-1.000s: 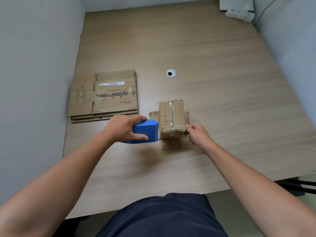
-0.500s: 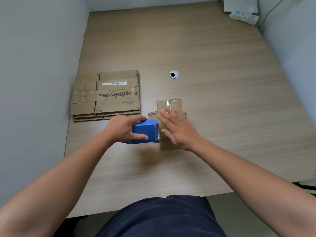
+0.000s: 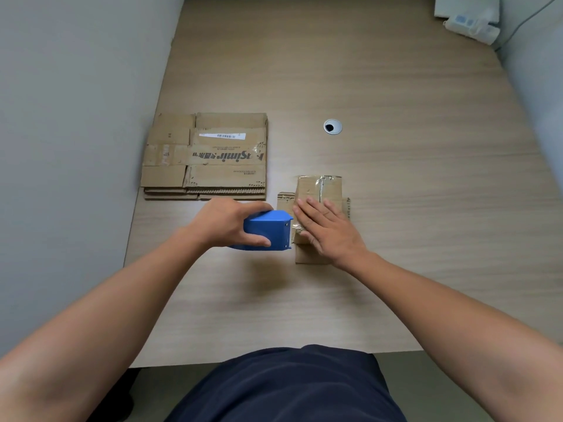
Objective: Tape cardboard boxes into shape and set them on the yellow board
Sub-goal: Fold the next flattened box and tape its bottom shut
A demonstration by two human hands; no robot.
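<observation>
left hand [image 3: 227,222] wrapped around the blue tape dispenser [image 3: 268,229], right hand [image 3: 327,229] flat, fingers spread on the small cardboard box [image 3: 320,193] just beside it, on a wood-grain desk [image 3: 396,178], grey walls [image 3: 61,117] either side, flat cardboard stack [image 3: 207,153] beyond the left hand

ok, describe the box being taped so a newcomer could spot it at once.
On the wooden table, look nearer than the round cable hole. The small box sits under the flat right hand, the blue tape dispenser in the left hand beside it. Unlike the flattened cardboard stack to the left, it is folded up and taped.
</observation>
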